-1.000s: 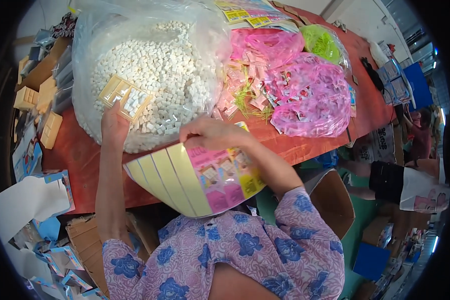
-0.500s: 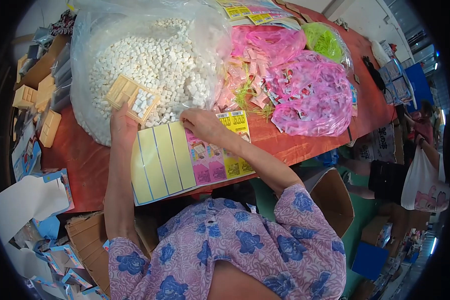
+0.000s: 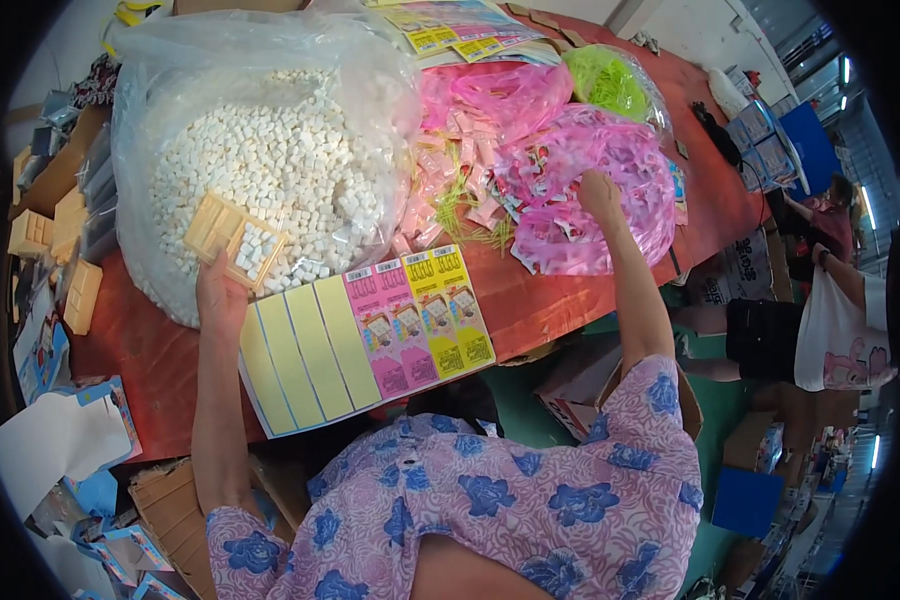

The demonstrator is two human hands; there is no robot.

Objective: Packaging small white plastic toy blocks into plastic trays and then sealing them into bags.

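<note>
Other trays: cream, left end, several together.
Left grip: closed on near edge of tray.
Tray: cream, over near part of cube bag; white cubes in right compartment.
Cube bag: clear, open, heaped with white cubes.
Sheet: yellow and pink, along near edge of worktop.
Packets: pink, right of cube bag.
Right grip: fingers drawn together at pink bag; cannot tell whether anything is held.
Green bag: far right.

Lilac shirt w/ blue flwrs
</note>
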